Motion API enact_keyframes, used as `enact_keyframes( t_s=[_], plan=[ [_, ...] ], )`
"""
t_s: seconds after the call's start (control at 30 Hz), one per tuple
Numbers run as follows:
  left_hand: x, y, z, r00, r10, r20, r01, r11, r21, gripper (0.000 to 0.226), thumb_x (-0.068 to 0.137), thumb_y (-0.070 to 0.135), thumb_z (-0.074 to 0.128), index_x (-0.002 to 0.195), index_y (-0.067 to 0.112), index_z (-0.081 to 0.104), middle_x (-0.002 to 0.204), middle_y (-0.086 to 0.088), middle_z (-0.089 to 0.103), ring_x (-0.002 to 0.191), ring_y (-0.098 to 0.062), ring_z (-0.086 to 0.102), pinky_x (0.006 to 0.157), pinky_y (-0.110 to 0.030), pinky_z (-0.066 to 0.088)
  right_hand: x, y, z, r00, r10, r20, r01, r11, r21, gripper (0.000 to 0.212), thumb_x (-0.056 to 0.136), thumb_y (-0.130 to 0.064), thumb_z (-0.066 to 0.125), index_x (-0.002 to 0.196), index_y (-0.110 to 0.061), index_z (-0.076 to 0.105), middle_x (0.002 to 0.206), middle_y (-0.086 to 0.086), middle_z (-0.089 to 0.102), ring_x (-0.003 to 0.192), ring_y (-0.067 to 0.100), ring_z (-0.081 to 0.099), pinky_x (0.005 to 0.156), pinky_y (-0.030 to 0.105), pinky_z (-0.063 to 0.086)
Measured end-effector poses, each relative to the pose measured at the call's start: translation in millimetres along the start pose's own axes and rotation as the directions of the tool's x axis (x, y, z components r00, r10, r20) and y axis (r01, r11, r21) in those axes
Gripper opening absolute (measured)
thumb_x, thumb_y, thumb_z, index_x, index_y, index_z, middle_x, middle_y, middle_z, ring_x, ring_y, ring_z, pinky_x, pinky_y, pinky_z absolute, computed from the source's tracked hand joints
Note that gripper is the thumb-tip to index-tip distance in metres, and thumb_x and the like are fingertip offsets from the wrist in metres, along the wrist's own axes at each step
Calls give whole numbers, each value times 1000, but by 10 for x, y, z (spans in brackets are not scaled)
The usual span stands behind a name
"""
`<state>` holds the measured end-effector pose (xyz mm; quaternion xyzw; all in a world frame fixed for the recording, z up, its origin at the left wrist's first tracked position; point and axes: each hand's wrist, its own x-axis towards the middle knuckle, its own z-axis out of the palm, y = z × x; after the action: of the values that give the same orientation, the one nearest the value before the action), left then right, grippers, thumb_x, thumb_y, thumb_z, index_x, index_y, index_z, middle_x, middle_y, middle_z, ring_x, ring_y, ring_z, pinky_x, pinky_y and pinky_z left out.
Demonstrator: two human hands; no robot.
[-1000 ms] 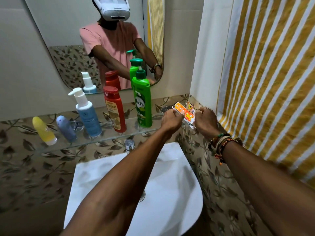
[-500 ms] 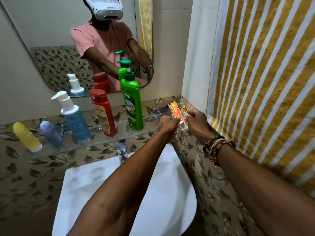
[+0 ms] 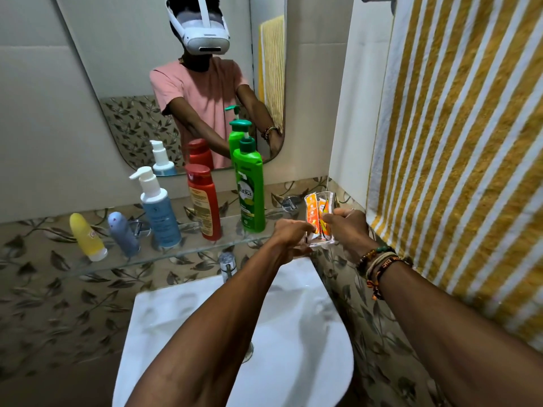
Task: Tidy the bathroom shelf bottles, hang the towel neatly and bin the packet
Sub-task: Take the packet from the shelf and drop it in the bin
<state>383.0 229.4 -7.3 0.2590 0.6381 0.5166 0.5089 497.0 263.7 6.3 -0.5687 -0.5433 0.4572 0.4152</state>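
Step in hand: binning the packet, by the look of it. The bottles and towel seem already seen to.
Packet [image 3: 318,217]: orange and clear sachet, upright and folded lengthwise, over the right end of the glass shelf [image 3: 176,255], just right of the green bottle [image 3: 251,195]. Resting on the glass or lifted off it, cannot tell.
Left hand [image 3: 291,233]: fingers curled, pinching the packet's lower left edge.
Right hand [image 3: 348,227]: fingers and thumb curled, pinching the packet's right side, with beaded bands at the wrist.
Bottles: one row along the shelf, from left to right yellow [image 3: 88,237], grey-blue [image 3: 123,233], blue pump [image 3: 158,212], red [image 3: 205,204], green.
Towel [image 3: 455,142]: yellow and white stripes, hanging flat on the right wall, near the packet.
Next move: likely a last fold or crumple, then one hand to carry it off. No bin in view, so calls for a turn away from the basin [image 3: 279,333].
Change since a second ago: packet then spread broad and slanted, now narrower and upright. Hands closer together. Bottle order the same.
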Motion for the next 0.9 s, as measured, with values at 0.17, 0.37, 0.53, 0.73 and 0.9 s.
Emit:
enact_keyframes(
  t_s=[0.17,0.37,0.53,0.73,0.9],
  plan=[
    [-193,-40,-211,998,-25,50,22,998,64,24,78,1,70,102,-6,69,73,-8,65,54,-18,64,55,-30,57,-210,17,57,997,58,58,-59,998,15,29,78,-19,79,100,-3,69,93,14,73,81,28,72,75,42,61],
    [-486,-129,-546,993,-17,120,1,992,127,23,81,4,70,104,-4,70,71,-7,68,51,-13,61,68,-35,59,-649,4,140,992,84,98,-93,991,92,37,77,-4,79,110,6,64,99,22,71,78,31,71,54,31,57],
    [-785,-251,-837,989,-24,147,2,989,150,24,81,0,69,105,-4,70,75,-8,70,49,-12,62,72,-35,58,-1026,31,234,988,106,113,-119,986,117,29,79,-14,79,102,0,66,94,17,72,79,29,71,64,35,60],
    [-1047,-348,-1216,983,-24,180,-1,991,137,29,85,-3,66,114,-4,65,95,-15,74,69,-21,66,67,-33,57,-1443,24,398,992,125,23,-127,981,145,19,77,-23,76,71,-7,68,65,6,67,51,17,57,49,26,46],
    [-1334,-529,-1552,983,-24,184,7,996,94,36,82,-8,69,115,4,60,100,-18,74,74,-23,72,59,-29,57,-1903,94,519,994,71,77,-78,993,92,7,81,-10,74,77,-7,69,70,8,70,56,16,60,53,26,50]
  ],
)
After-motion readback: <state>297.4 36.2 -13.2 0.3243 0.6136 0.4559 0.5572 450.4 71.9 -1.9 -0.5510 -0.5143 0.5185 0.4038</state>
